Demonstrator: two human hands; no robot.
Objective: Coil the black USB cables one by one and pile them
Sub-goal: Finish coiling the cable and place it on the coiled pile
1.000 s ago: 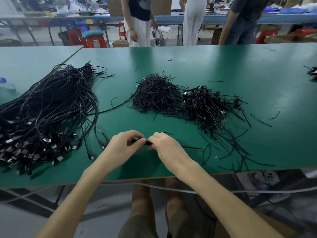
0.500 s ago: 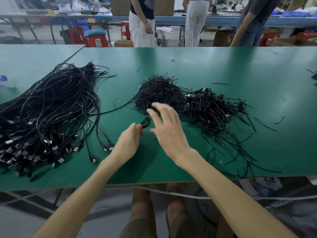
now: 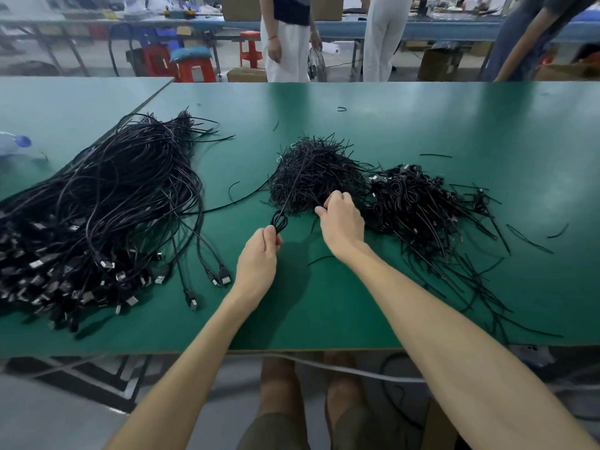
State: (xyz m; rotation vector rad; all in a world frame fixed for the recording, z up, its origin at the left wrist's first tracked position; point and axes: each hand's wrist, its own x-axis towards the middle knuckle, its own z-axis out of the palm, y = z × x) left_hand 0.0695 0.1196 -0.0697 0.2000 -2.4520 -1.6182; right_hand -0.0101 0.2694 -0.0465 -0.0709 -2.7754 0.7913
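Observation:
A big heap of loose black USB cables (image 3: 94, 216) lies on the left of the green table (image 3: 422, 125). My left hand (image 3: 258, 258) pinches a small coiled black cable (image 3: 280, 220) just above the table, near the middle. My right hand (image 3: 341, 219) reaches into the near edge of a mound of thin black ties (image 3: 315, 177), its fingertips pinching at one strand. To the right of that mound lies the pile of coiled cables (image 3: 418, 203).
Stray black ties (image 3: 526, 237) are scattered over the right part of the table. A clear plastic bottle (image 3: 13, 144) lies at the far left. Three people stand beyond the table's far edge, among red stools (image 3: 194, 68) and cardboard boxes.
Both hands moved away from me, from the near edge toward the piles. They parted: the left kept the coiled cable, and the right reached into the mound of ties.

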